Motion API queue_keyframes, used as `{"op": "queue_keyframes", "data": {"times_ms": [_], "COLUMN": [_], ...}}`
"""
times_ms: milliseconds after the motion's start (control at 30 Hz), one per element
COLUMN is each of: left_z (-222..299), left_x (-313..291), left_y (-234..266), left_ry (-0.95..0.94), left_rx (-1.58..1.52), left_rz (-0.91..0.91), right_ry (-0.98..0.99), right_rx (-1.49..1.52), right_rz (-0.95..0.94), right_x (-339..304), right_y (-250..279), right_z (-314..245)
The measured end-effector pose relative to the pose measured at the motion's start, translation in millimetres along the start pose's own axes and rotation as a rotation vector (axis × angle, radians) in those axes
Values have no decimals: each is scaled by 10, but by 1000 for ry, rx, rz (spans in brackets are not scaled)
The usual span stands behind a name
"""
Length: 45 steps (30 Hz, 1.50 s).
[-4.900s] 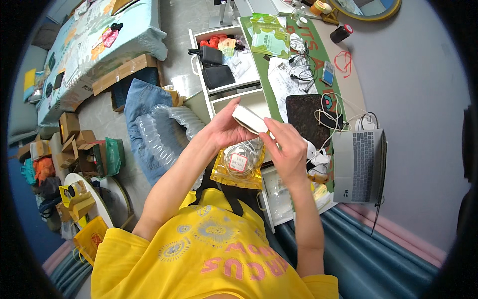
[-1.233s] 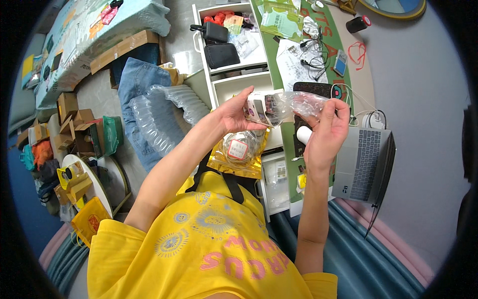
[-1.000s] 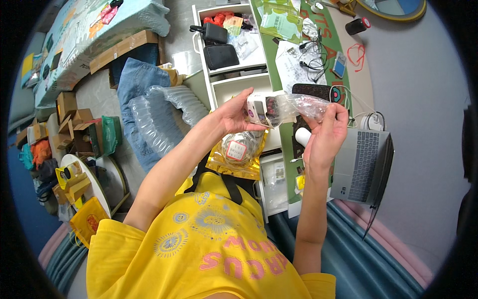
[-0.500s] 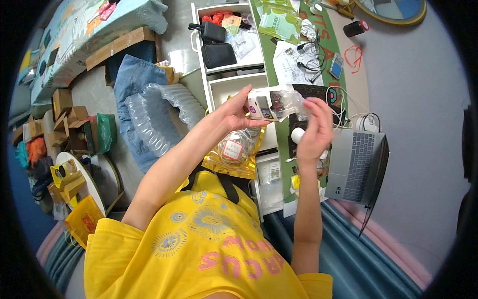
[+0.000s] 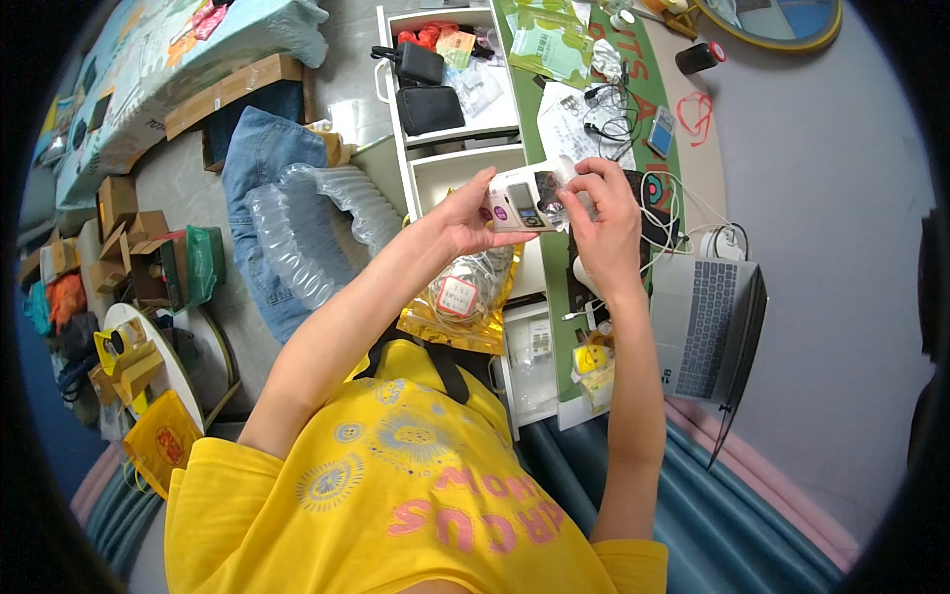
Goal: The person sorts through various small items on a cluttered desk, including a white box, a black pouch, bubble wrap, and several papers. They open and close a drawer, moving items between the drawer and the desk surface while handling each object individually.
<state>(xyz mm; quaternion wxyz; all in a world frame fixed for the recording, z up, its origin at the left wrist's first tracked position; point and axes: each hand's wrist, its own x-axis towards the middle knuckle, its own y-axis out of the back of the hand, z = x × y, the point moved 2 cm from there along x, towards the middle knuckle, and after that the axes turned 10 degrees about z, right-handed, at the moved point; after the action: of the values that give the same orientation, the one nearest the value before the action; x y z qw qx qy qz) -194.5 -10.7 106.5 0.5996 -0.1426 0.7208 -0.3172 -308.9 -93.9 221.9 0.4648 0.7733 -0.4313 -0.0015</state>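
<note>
A small white printed box [image 5: 513, 206] is held over the open drawer, with my left hand [image 5: 467, 218] closed around its left end. The box's right end is open, with a white flap [image 5: 560, 166] standing up. Some crinkled clear plastic bag [image 5: 550, 203] shows at that opening beside a dark patch. My right hand [image 5: 609, 218] has its fingers bent and pinched on the plastic at the open end. Its fingertips partly hide what lies there. Below the box, a gold pouch [image 5: 485, 335] holds a clear bag of coiled cable [image 5: 475, 282] with a red-bordered white label.
White drawers [image 5: 450, 178] stand pulled out beside a green-topped desk [image 5: 539, 129]. On the desk are a laptop [image 5: 708, 327], black cables [image 5: 614, 119] and white cables [image 5: 673, 208]. An air-cushion wrap [image 5: 287, 238] and denim [image 5: 252, 158] lie at the left; cardboard boxes [image 5: 139, 238] sit farther left.
My right hand has moved left onto the box's open end, its fingers closing there. The clear plastic that stuck out to the right now shows much less. The left hand keeps its hold.
</note>
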Motion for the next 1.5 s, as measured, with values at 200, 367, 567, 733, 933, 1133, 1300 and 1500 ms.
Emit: {"op": "queue_keyframes", "data": {"times_ms": [200, 367, 567, 733, 933, 1133, 1300, 1500], "left_z": [23, 21, -18, -113, -22, -129, -251, -387], "left_x": [-104, 14, 23, -56, 39, 69, 41, 36], "left_y": [-134, -34, -36, -16, 347, 272, 274, 377], "left_ry": [6, 57, 59, -31, -61, -83, -198, -225], "left_rx": [43, 49, 117, 152, 104, 104, 168, 179], "left_rz": [-18, -132, -53, 96, 70, 20, 106, 213], "right_ry": [-35, -82, -319, 68, -206, -320, -9, -216], "right_rx": [12, 75, 81, -76, 211, 349, -274, -106], "right_rz": [52, -12, -170, -259, -377, 25, -28, -357], "right_x": [-17, -9, 14, -160, -155, -441, -540, -840], "right_y": [70, 81, 149, -28, 44, -206, -227, -314], "right_z": [-82, -10, -49, -75, -148, 0, -211, -156]}}
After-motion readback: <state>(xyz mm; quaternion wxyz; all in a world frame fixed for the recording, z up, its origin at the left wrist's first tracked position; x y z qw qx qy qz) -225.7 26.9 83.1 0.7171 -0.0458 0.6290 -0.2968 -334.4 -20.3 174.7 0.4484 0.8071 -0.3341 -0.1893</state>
